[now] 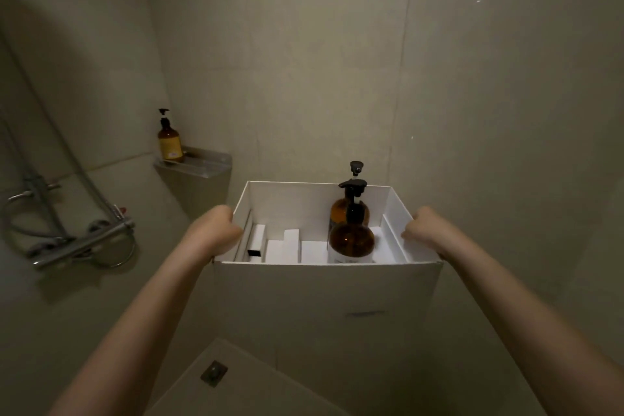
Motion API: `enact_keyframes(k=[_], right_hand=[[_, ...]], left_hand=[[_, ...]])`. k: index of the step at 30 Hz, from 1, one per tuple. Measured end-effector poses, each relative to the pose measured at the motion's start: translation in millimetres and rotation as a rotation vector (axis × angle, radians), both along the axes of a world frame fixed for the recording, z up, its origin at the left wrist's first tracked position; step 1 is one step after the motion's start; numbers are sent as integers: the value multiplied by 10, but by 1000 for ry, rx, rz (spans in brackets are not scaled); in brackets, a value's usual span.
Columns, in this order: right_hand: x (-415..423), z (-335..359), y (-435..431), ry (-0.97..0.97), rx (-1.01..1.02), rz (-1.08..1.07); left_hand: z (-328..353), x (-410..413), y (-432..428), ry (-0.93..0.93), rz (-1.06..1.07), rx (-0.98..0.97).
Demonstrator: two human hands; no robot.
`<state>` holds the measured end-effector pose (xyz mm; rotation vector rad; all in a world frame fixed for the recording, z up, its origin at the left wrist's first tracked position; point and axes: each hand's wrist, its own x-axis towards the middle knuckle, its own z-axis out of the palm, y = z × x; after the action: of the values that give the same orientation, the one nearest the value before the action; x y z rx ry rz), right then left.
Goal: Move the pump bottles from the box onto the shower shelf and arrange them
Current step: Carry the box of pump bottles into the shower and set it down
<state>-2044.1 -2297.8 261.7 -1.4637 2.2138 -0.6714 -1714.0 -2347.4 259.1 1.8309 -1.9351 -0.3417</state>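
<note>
I hold a white cardboard box in front of me at chest height. My left hand grips its left wall and my right hand grips its right wall. Two amber pump bottles stand upright in the box's right half: a near bottle and a far bottle behind it, both with black pumps. A third amber pump bottle with a yellow label stands on the left end of the corner shower shelf, beyond and left of the box.
White dividers and small white packages fill the box's left half. A chrome shower mixer with hose juts from the left wall. A floor drain lies below. Tiled walls close in ahead and right.
</note>
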Motion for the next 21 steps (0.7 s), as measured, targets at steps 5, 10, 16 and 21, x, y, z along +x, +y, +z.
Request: enact_keyframes(k=[5,10,16,21], right_hand=[[195,-81,-696,-3,-9,113],[471,-115,-1331,-2,-4,231],[882,-24,-2067,23,-20,358],[1314,36,-2507,48,-41,472]], left_hand=[[-58,252,-337,-6,95,13],[-19,499,-621,-31,208,23],[-1,855,-867,19,358,19],[-24,1140,-802,65,499,-3]])
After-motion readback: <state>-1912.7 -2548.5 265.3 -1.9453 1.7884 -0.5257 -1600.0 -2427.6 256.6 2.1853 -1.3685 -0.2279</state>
